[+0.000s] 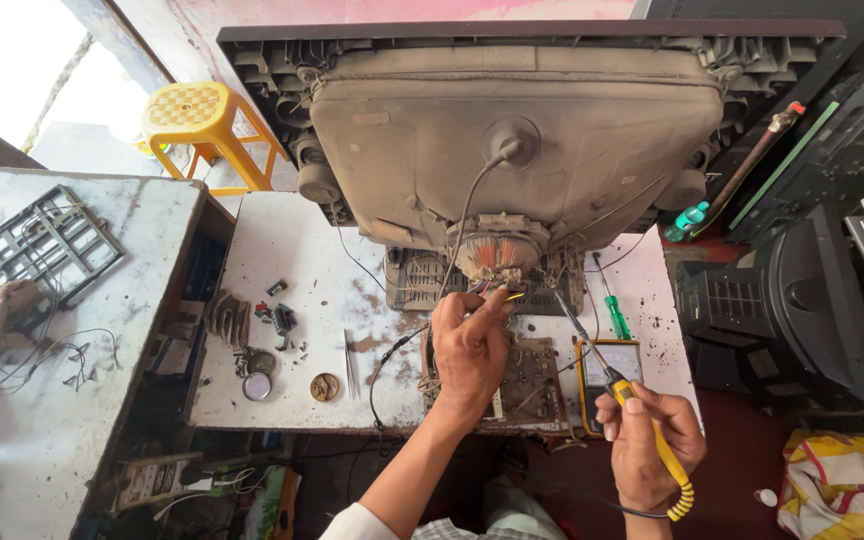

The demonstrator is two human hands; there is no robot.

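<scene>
Looking down, I list what I see, largest first.
Picture tube: the dusty grey tube of an opened television lies face down at the far edge of the tabletop, back shell already off, neck and orange coil exposed.
Circuit board: the brown board sits at the near edge, pulled out but wired to the set; I judge the repair midway, nothing reassembled.
Left hand: my left hand has its grip closed, pinching coloured wires just below the tube neck.
Right hand: my right hand is clenched around a yellow-handled soldering iron, tip aimed at those wires.
Small parts: screws and round tins are scattered on the left half of the tabletop.
</scene>
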